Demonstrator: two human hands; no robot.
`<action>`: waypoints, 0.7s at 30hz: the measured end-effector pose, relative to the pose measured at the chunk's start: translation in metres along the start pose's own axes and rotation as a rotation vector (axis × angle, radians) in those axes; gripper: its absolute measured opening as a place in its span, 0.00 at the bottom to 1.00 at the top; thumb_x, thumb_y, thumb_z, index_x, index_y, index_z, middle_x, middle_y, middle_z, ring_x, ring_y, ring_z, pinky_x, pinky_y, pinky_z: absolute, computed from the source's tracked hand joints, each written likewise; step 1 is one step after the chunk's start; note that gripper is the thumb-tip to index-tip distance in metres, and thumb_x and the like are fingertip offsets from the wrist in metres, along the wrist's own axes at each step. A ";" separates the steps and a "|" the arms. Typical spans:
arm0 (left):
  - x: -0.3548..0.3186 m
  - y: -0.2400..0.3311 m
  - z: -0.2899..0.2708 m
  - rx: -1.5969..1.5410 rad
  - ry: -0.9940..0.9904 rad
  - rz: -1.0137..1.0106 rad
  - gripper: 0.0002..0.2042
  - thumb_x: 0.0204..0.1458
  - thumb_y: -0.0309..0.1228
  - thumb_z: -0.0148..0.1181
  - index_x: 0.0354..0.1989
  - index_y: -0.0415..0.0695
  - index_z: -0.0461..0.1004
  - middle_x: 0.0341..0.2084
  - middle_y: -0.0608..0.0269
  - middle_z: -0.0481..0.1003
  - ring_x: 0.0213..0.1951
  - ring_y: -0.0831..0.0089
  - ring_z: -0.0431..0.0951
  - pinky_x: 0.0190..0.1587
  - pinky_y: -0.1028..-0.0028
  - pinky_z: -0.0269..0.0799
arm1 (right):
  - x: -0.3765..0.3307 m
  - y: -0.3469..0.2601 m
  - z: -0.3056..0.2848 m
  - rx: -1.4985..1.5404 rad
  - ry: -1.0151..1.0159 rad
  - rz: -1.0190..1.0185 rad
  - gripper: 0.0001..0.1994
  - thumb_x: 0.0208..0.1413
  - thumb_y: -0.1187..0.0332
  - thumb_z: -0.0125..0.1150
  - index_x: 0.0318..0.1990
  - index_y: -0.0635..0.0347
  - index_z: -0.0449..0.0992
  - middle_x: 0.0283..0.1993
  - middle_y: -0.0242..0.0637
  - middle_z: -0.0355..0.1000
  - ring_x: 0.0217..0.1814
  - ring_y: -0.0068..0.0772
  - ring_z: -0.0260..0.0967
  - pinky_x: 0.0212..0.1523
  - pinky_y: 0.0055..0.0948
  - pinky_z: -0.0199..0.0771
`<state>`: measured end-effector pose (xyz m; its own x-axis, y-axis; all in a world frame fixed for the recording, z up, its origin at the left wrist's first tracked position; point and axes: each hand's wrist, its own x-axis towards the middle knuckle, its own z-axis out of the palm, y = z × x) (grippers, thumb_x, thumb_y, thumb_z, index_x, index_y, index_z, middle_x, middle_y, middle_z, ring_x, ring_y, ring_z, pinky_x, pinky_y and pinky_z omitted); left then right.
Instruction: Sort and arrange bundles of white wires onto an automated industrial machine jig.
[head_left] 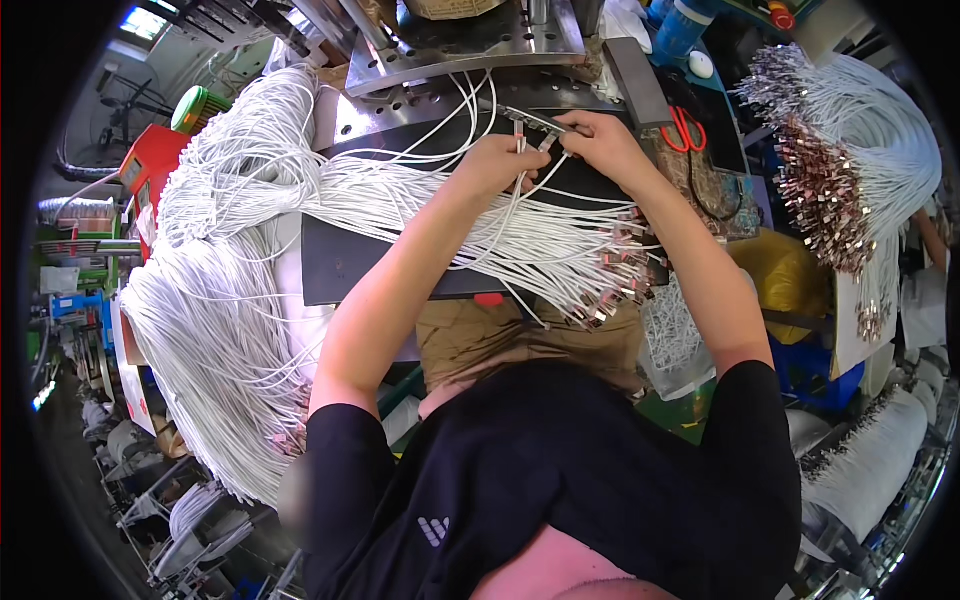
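Observation:
In front of the metal press, my left hand [497, 163] is closed around a few white cables [512, 205] whose metal-cased plug ends stick up between the fingers. My right hand [605, 147] is beside it, fingers pinched at the right end of a slim metal bar fixture [528, 117]; whatever is between those fingertips is hidden. One plug [548, 142] shows between the two hands. Below them, a thick bundle of white cables [420, 205] lies across the black board [350, 262], its metal plug ends [615, 280] fanned out at the right.
The press's steel plate [460, 62] overhangs the work spot. Red-handled scissors [684, 132] lie right of my right hand, beside a grey block [637, 82]. More white cables [205, 350] heap at left. A hanging cable bundle [890, 130] and yellow bag [785, 275] are at right.

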<state>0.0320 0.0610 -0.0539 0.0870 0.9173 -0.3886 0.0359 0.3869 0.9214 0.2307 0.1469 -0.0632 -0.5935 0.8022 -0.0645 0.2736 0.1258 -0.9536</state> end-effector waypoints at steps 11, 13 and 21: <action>-0.016 0.011 -0.025 -0.159 -0.118 -0.063 0.16 0.58 0.40 0.64 0.43 0.39 0.81 0.29 0.70 0.78 0.30 0.82 0.76 0.34 0.81 0.70 | -0.010 -0.019 -0.005 -0.077 0.049 0.059 0.20 0.56 0.61 0.66 0.51 0.68 0.77 0.43 0.38 0.79 0.42 0.22 0.73 0.45 0.24 0.71; -0.017 0.014 -0.024 -0.066 -0.064 -0.100 0.15 0.57 0.40 0.65 0.43 0.39 0.81 0.27 0.69 0.77 0.30 0.81 0.77 0.34 0.79 0.72 | -0.010 -0.021 -0.006 -0.071 -0.018 0.060 0.21 0.56 0.61 0.68 0.51 0.68 0.77 0.44 0.38 0.78 0.44 0.23 0.73 0.47 0.25 0.70; -0.004 0.021 -0.015 0.056 -0.016 -0.121 0.17 0.61 0.45 0.60 0.41 0.41 0.82 0.26 0.75 0.75 0.27 0.84 0.72 0.34 0.84 0.66 | -0.006 -0.006 -0.009 0.025 -0.105 -0.006 0.20 0.54 0.63 0.70 0.51 0.67 0.77 0.45 0.37 0.78 0.47 0.23 0.72 0.51 0.25 0.69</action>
<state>0.0180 0.0672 -0.0333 0.0946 0.8623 -0.4975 0.1024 0.4887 0.8664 0.2398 0.1467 -0.0547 -0.6717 0.7357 -0.0877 0.2515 0.1151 -0.9610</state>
